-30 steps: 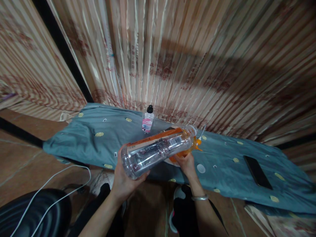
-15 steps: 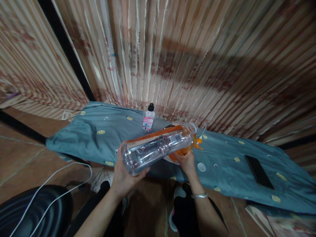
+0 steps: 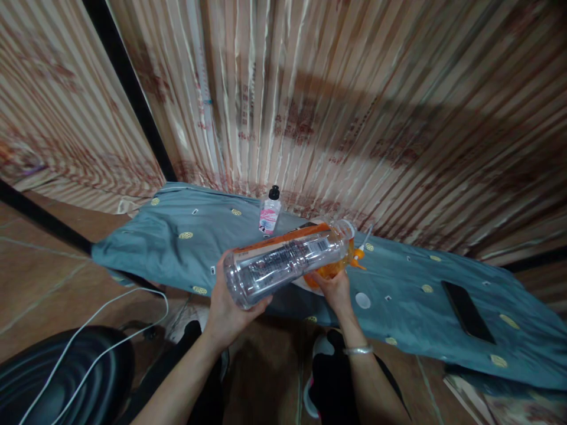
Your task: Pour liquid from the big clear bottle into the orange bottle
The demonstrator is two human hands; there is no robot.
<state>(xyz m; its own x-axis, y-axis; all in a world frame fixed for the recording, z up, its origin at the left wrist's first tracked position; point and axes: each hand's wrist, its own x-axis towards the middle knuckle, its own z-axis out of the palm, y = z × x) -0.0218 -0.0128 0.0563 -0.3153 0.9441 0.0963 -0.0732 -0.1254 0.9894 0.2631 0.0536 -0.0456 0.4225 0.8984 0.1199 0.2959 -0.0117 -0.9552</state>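
My left hand is closed around the base of a large clear plastic bottle with an orange label. The bottle is tilted, its mouth up to the right over a translucent orange bottle. My right hand grips that orange bottle, most of which is hidden behind the clear one. Just right of it lies an orange trigger spray head with a thin pale tube. A small white disc, perhaps a cap, lies by my right wrist.
A small clear bottle with a black cap and pink label stands behind on the grey-green cloth. A black phone lies at the right. Striped curtains hang behind; a black stool with a white cable is lower left.
The view has shifted slightly, so things sit a little farther right. Both hands keep their hold, with the clear bottle still tilted over the orange one.
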